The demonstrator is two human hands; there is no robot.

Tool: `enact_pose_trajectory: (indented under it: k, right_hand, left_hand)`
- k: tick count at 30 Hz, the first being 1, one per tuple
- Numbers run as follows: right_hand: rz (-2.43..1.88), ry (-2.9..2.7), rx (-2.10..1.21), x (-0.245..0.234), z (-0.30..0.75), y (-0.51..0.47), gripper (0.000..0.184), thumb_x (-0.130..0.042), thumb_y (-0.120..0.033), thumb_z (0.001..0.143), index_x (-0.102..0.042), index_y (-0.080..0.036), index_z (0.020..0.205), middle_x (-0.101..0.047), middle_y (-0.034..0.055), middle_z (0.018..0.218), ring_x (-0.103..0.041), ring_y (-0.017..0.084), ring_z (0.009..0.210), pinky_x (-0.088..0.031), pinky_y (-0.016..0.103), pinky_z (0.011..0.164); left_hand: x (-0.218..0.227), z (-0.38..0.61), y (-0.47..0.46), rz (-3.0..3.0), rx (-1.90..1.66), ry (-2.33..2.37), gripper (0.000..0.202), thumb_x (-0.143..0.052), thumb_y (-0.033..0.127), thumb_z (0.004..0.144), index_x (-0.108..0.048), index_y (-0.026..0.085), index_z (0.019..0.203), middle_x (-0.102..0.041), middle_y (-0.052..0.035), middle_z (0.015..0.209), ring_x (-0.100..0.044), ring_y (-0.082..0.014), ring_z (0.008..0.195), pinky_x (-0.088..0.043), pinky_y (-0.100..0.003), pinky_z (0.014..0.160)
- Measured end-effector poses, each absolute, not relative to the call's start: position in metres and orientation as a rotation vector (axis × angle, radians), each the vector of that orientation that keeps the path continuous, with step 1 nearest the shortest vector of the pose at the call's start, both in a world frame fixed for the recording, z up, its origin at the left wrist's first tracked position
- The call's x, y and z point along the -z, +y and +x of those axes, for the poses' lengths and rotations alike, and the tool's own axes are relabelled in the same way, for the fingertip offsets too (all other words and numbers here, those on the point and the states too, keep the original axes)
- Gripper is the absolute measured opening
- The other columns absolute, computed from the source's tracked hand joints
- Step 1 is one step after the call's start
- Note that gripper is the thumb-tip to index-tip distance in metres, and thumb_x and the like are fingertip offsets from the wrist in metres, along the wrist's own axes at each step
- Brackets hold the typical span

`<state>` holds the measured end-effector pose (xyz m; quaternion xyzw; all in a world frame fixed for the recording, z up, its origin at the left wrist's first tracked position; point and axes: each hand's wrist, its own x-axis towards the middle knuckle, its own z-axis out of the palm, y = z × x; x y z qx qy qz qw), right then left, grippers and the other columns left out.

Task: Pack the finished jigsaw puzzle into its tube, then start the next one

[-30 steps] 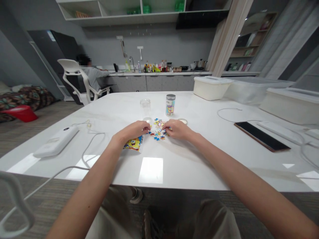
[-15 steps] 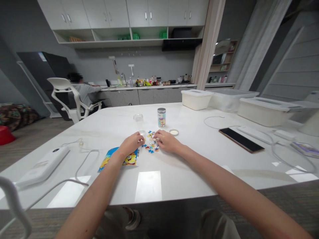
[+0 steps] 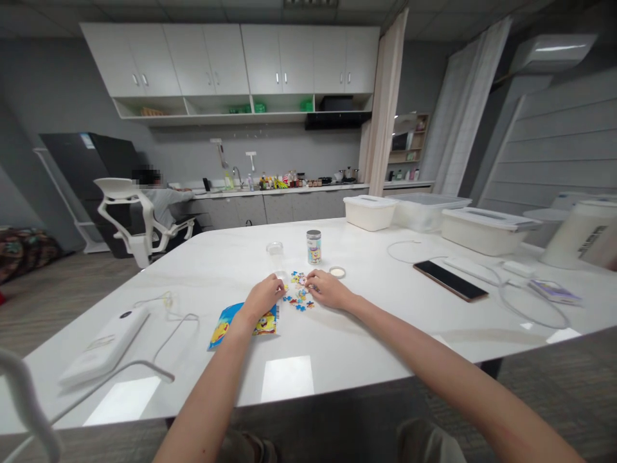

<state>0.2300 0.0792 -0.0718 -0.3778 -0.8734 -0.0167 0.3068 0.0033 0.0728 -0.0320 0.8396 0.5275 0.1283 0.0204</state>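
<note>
Small coloured puzzle pieces lie scattered on the white table between my hands. My left hand rests at their left edge with fingers curled in a pinch; what it pinches is too small to name. My right hand sits at their right edge, fingers also curled over the pieces. A blue and yellow cartoon picture sheet lies partly under my left wrist. Behind the pieces stand a cartoon-printed jar with a grey lid, a clear open jar and a round lid.
A dark phone with white cables lies to the right, near white lidded bins. A white power bank with cable lies at the left. A person sits in a white chair at the far counter.
The view has tilted upward, showing more of the room. Both hands stay at the puzzle pieces with only slight finger shifts.
</note>
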Motion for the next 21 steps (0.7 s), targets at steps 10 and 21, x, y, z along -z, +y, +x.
enact_pose_trajectory:
  k: [10,21]
  right_hand:
    - [-0.99,-2.309,-0.002,0.0699,0.2335,0.0792,0.012,-0.057,-0.015,0.087,-0.067,-0.016,0.093,-0.064,0.0097,0.102,-0.06,0.019,0.095,-0.047,0.034,0.086]
    - [-0.973,-2.337,-0.022,0.0703,0.2371,0.082,0.016,-0.058,-0.013,0.086,-0.067,-0.015,0.099,-0.064,0.0101,0.101,-0.06,0.019,0.095,-0.047,0.034,0.086]
  left_hand:
    - [0.0394,-0.0005,0.0783,2.62,-0.404,1.646,0.018,-0.05,0.026,0.091,-0.066,0.018,0.095,-0.062,-0.0072,0.103,-0.063,-0.0186,0.092,-0.045,-0.026,0.079]
    - [0.0358,0.0027,0.0729,2.644,-0.379,1.672,0.017,-0.049,0.025,0.092,-0.064,0.018,0.096,-0.063,-0.007,0.104,-0.062,-0.018,0.095,-0.045,-0.026,0.081]
